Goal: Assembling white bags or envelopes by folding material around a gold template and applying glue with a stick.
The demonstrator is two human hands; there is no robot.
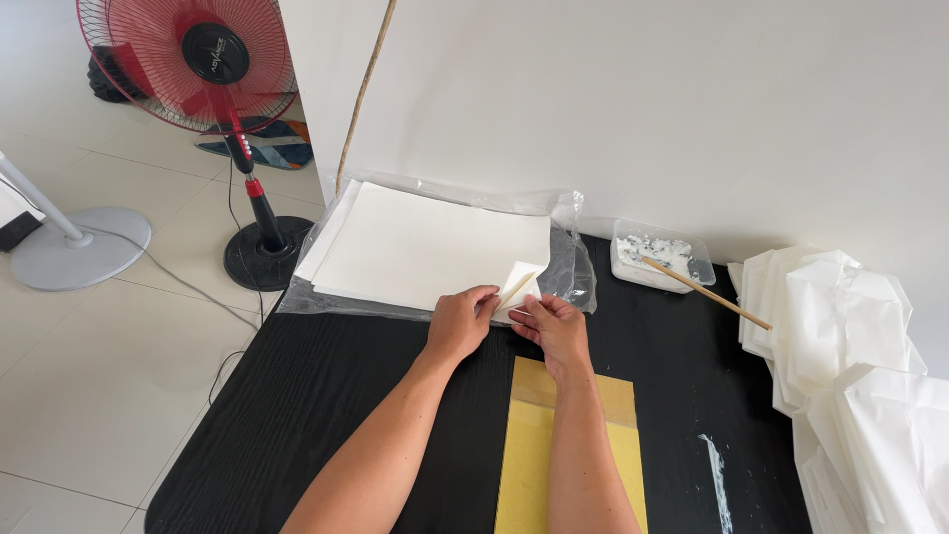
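Paper stack (415, 242) on a clear plastic sheet (568, 272), at the far left end of the black table (326, 396), right by the white wall (643, 109). Near corner of the top sheet (521, 282) lifted and folded up. Left hand (461, 321) on that corner, fingers (484, 300) pressed together and pinching the paper edge. Right hand (554, 326) just beside it, fingers (524, 314) curled and touching the same corner. Thin wooden stick (514, 290) between the two hands, against the fold; cannot tell which hand holds it.

Yellow board (529, 455) flat on the table, under the right arm. Small clear tray (660, 257) of white paste by the wall, with a long stick (707, 292) leaning out of it. White smear (717, 475) on the dark tabletop nearby. Big pile of folded white paper (850, 346) at the right end of the table.

Pale tiled floor (99, 346) to the left. Red fan (188, 59) on a black round base, cord trailing over the tiles. Grey round stand (79, 247) next to it. Thin cane (364, 89) leaning on the wall corner.
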